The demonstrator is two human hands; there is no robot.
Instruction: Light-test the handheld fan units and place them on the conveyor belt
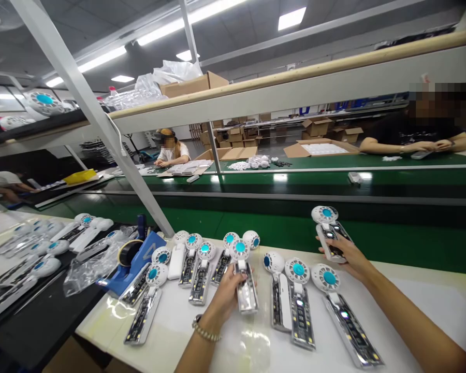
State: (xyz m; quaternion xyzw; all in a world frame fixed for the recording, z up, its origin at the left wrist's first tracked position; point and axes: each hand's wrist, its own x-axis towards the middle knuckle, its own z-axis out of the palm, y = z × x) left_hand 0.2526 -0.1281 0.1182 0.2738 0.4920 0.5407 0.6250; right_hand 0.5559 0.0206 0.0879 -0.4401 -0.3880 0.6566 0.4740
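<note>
My left hand is closed around a small fan-like unit, its thumb across the top of the clear body. That unit has a round, vented white head with a blue centre. Farther right, my right hand grips a second fan-like unit above the table's far edge, with a lit spot on its body. Between my hands lie several similar units, bodies pointing toward me with circuit boards showing through. More of them rest left of my left hand, near a white casing.
A blue tape dispenser stands at the table's left, beside crumpled clear plastic. Further units cover the black surface there. A slanted metal post and an overhead shelf frame the green conveyor. Several people sit beyond.
</note>
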